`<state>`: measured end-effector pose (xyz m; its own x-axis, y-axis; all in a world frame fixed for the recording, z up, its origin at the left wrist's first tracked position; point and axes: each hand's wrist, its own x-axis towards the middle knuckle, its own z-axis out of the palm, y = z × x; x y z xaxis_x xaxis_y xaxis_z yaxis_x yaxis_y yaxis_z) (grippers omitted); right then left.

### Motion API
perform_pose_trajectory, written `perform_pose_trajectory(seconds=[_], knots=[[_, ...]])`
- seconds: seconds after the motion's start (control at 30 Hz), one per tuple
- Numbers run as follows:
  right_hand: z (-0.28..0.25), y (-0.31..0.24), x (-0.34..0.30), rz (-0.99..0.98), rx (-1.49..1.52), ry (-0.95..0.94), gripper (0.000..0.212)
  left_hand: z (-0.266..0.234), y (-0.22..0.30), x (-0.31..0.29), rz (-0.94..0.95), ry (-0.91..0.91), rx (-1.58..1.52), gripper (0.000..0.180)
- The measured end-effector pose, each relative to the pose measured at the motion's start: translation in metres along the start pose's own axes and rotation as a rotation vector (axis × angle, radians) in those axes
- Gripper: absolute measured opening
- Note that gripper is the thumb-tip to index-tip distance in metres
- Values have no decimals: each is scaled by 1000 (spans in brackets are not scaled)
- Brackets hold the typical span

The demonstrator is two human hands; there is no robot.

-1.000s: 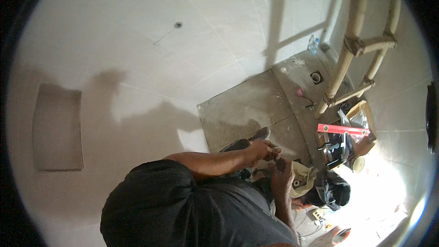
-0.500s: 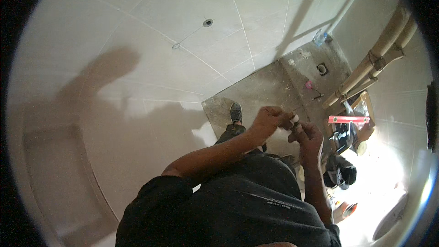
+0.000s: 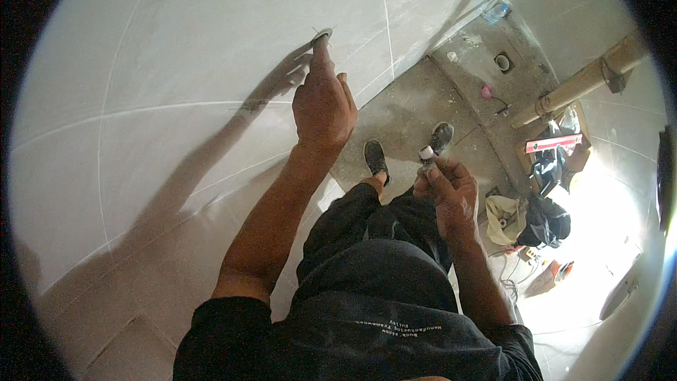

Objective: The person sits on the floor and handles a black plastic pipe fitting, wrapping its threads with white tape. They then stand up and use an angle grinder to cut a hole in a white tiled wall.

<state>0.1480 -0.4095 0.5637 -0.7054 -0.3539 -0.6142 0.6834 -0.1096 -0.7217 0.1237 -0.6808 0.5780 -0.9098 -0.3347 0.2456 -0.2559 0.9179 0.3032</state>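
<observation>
"Head view, biggest first: what could go wrong?"

"The tiled wall [image 3: 211,28] could end up smudged, if the left hand [image 3: 325,114] drags across it. That hand has its index finger stretched out and thumb apart, the fingertip at the round opening [image 3: 324,31]; I can't tell how far in it reaches. A rough rim might scrape the skin."

"And the right hand [image 3: 455,194]?"

"It pinches the small white-ended piece [image 3: 426,152] between thumb and fingers, above the floor [image 3: 395,102] and well apart from the wall. With so little to grip, a loosened pinch could drop it."

"What differs from half a second ago?"

"Then, both hands met around the piece, and the opening stood uncovered. Now the left is at the wall, hiding part of the opening, while the right alone has the piece, its white end clear of the fingertips."
</observation>
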Motion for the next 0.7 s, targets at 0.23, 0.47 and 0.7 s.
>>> perform_pose_trajectory(seconds=[0.23,0.47,0.7], knots=[[-2,7,42,-13,-151,-89,34,-4,37,3,-350,-172,-573,67],[48,-55,74,-9,259,-136,38,-35,30,-33,-786,-258,-953,18],[100,-49,98,24,435,-385,36,-29,3,-7,-870,-157,-1395,33]])
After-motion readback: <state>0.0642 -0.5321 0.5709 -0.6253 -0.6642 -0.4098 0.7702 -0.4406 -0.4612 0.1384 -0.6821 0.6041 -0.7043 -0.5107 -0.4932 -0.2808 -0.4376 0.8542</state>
